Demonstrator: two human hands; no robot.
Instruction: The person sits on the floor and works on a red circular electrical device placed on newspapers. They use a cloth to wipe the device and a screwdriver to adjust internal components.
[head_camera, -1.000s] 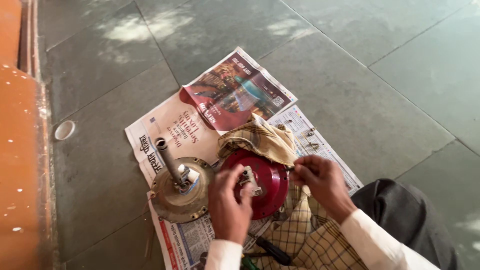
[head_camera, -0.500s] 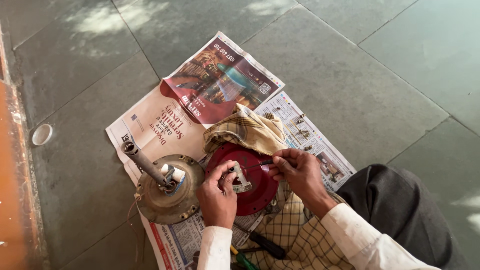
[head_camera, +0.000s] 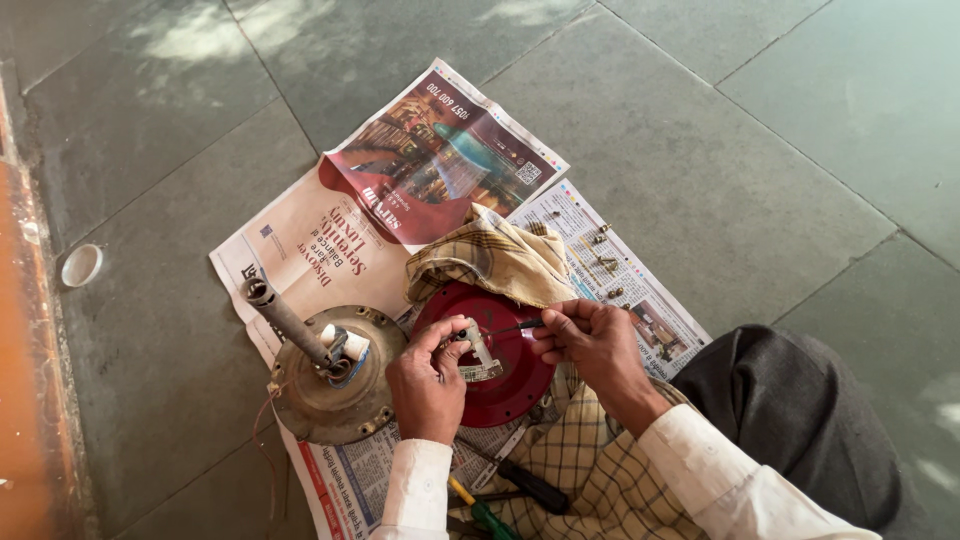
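Hands have drawn closer over the red dome cover (head_camera: 500, 385), the left hand (head_camera: 428, 385) now pinching a small grey component (head_camera: 478, 352) above its centre while the right hand (head_camera: 598, 345) grips a thin screwdriver (head_camera: 515, 327) against it, beside the rusty motor housing (head_camera: 325, 395).

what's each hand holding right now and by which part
Left hand pinches a small grey metal part near its top, above the red round cover. Right hand holds a thin dark tool by its rear end.
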